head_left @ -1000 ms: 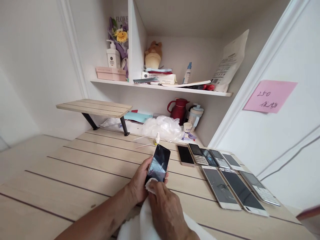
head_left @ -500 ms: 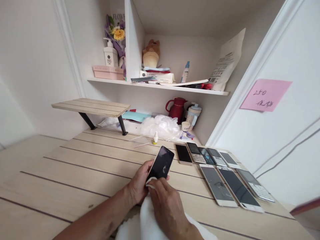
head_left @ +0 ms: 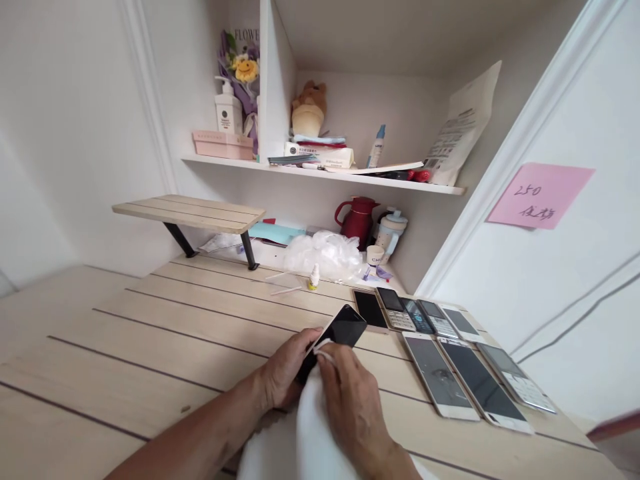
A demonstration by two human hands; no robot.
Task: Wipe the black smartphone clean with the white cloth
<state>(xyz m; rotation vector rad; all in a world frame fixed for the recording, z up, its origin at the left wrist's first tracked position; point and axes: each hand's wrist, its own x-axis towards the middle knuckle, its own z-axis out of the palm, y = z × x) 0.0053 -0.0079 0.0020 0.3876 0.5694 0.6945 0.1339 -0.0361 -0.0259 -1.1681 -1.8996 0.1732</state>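
My left hand (head_left: pixel 285 370) grips a black smartphone (head_left: pixel 343 328) by its lower end, holding it tilted low over the wooden table (head_left: pixel 150 333). My right hand (head_left: pixel 353 400) pinches a white cloth (head_left: pixel 310 427) and presses a fold of it against the phone's near edge. The cloth hangs down under my right hand toward the table's front edge.
Several phones (head_left: pixel 450 353) lie in two rows on the table's right side. Behind are a small dropper bottle (head_left: pixel 313 277), a clear plastic bag (head_left: pixel 325 253), a red jug (head_left: pixel 357 220) and a low wooden riser (head_left: pixel 193 213). A pink note (head_left: pixel 540 195) sticks to the right wall.
The phone has tipped from nearly upright to a flatter angle, its top swinging right. My right hand with the cloth has moved up along its edge.
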